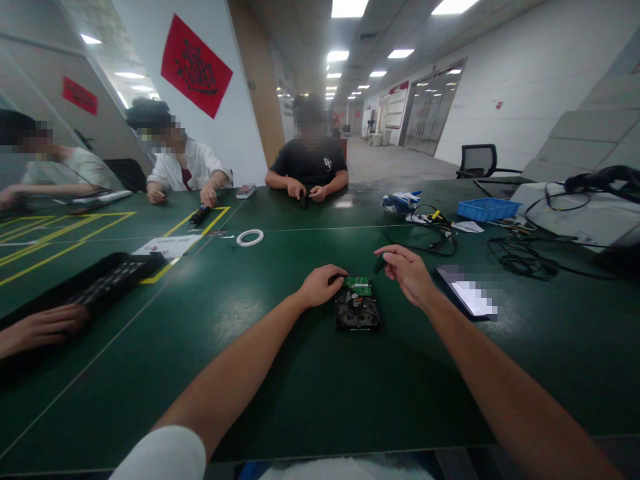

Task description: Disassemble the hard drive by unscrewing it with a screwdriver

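Observation:
A hard drive (357, 312) lies flat on the green table in front of me, its underside up, with a green circuit board (358, 285) along the far end. Against its upper left edge, my left hand (323, 285) grips the drive with bent fingers. My right hand (407, 272) pinches a dark-handled screwdriver (379, 265) above the drive's far right corner. The thin shaft slants down toward the board; I cannot tell whether its tip touches a screw.
A lit phone (467, 293) lies right of my right hand. Beyond are black cables (530, 257), a blue tray (487, 210) and a white ring (249, 238). At left, another person's hand (45, 327) rests on a black keyboard-like object (100, 287). Several people sit across the table.

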The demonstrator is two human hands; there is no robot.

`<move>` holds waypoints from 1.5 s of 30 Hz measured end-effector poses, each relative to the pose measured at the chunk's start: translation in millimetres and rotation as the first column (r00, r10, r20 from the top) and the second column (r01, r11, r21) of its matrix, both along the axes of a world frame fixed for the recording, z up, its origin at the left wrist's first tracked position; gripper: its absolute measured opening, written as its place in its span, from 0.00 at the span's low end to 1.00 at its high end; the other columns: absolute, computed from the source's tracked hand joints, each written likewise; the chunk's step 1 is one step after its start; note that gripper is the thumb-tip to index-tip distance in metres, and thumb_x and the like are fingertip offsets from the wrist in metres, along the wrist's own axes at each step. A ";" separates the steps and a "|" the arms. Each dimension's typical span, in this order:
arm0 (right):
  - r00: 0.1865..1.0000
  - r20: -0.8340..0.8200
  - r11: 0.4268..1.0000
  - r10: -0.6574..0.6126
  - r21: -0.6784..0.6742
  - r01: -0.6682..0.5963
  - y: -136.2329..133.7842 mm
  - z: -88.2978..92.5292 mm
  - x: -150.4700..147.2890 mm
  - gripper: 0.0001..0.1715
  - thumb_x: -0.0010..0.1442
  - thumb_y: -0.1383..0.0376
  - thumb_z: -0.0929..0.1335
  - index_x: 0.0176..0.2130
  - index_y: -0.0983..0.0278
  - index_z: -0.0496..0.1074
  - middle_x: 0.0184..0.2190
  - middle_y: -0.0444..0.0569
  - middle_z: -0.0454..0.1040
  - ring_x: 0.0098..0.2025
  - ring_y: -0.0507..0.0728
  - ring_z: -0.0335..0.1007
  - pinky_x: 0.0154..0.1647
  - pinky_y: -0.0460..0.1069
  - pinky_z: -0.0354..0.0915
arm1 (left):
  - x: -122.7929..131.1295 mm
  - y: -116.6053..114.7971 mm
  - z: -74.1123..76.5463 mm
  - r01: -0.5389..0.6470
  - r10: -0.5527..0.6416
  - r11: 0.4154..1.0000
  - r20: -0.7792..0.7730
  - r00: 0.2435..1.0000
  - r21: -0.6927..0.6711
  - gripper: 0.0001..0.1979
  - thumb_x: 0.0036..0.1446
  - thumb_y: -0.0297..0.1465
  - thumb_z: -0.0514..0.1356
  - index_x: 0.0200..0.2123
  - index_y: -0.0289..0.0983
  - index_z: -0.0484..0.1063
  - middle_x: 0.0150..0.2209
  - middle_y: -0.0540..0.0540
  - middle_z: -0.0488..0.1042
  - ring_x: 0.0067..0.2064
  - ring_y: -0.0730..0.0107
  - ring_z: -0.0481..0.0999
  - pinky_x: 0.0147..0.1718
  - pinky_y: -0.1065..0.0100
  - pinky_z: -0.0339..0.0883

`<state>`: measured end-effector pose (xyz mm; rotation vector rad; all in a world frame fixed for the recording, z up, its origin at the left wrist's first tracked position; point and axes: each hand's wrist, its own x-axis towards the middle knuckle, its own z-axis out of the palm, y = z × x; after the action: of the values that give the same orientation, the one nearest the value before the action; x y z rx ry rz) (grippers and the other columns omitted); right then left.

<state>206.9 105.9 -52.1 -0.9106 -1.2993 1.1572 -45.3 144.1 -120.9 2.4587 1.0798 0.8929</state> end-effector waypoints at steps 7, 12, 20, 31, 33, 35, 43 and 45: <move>1.000 -0.009 1.000 0.024 -0.005 -0.024 0.5 2.0 3.8 0.07 0.52 0.61 0.71 0.33 0.62 0.76 0.34 0.47 0.75 0.24 0.49 0.58 0.20 0.46 0.49 | -2.2 0.5 -0.5 -0.007 0.007 1.000 -0.015 1.000 -0.018 0.14 0.64 0.31 0.56 0.50 0.40 0.76 0.46 0.45 0.78 0.47 0.62 0.77 0.51 0.60 0.69; 0.995 -0.017 0.994 0.097 -0.042 -0.098 -2.1 2.8 3.9 0.06 0.54 0.61 0.70 0.33 0.61 0.73 0.37 0.47 0.77 0.23 0.49 0.56 0.19 0.46 0.47 | -2.5 -0.6 0.8 -0.002 0.002 1.000 -0.002 1.000 -0.007 0.13 0.64 0.31 0.56 0.49 0.41 0.77 0.46 0.46 0.79 0.47 0.63 0.77 0.51 0.60 0.70; 0.986 -0.012 0.981 0.166 -0.104 -0.166 -6.6 7.5 0.5 0.15 0.57 0.57 0.70 0.42 0.61 0.77 0.43 0.50 0.78 0.22 0.48 0.57 0.17 0.46 0.46 | -1.8 0.1 -0.8 -0.003 0.003 1.000 0.003 1.000 -0.005 0.13 0.64 0.31 0.56 0.49 0.40 0.77 0.46 0.46 0.79 0.47 0.63 0.77 0.52 0.60 0.69; 0.980 -0.092 0.973 0.177 -0.131 -0.188 -9.0 9.6 -3.8 0.14 0.58 0.54 0.70 0.37 0.62 0.72 0.44 0.51 0.80 0.21 0.48 0.60 0.15 0.45 0.49 | -1.3 0.5 -0.7 0.004 -0.004 1.000 0.011 1.000 0.011 0.13 0.64 0.31 0.56 0.49 0.41 0.77 0.46 0.46 0.79 0.47 0.63 0.77 0.51 0.61 0.70; 0.976 -0.114 0.970 0.187 -0.136 -0.201 -8.0 8.1 -3.0 0.14 0.58 0.53 0.70 0.38 0.61 0.71 0.41 0.50 0.80 0.21 0.49 0.60 0.15 0.45 0.49 | -1.2 0.4 -0.6 0.005 -0.005 1.000 0.013 1.000 0.013 0.13 0.64 0.31 0.56 0.49 0.41 0.77 0.45 0.46 0.79 0.47 0.63 0.77 0.50 0.61 0.70; 0.972 -0.132 0.968 0.196 -0.132 -0.214 -7.1 6.9 -2.0 0.15 0.58 0.53 0.70 0.40 0.60 0.72 0.40 0.48 0.79 0.21 0.49 0.61 0.15 0.45 0.48 | -0.9 0.3 -0.5 -0.001 0.001 1.000 0.010 1.000 0.011 0.13 0.64 0.31 0.56 0.49 0.41 0.77 0.46 0.46 0.79 0.46 0.63 0.77 0.50 0.61 0.70; 0.967 -0.163 0.967 0.198 -0.127 -0.219 -6.4 6.2 -0.2 0.15 0.59 0.54 0.70 0.43 0.60 0.76 0.39 0.48 0.76 0.21 0.48 0.62 0.15 0.45 0.43 | 0.2 0.8 -0.6 0.002 -0.002 1.000 0.007 1.000 0.010 0.13 0.64 0.31 0.56 0.49 0.41 0.76 0.46 0.46 0.79 0.47 0.63 0.77 0.51 0.60 0.69; 0.967 -0.161 0.967 0.198 -0.130 -0.220 -6.7 6.8 -0.7 0.15 0.58 0.54 0.71 0.42 0.60 0.76 0.39 0.47 0.76 0.21 0.47 0.61 0.15 0.45 0.42 | 0.2 1.1 -1.2 0.003 -0.003 1.000 0.007 1.000 0.012 0.13 0.64 0.32 0.56 0.49 0.41 0.77 0.46 0.46 0.79 0.47 0.63 0.77 0.52 0.60 0.69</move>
<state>206.2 99.2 -45.3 -0.7901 -1.2229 1.4746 -45.2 145.2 -122.1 2.4643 1.0714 0.9098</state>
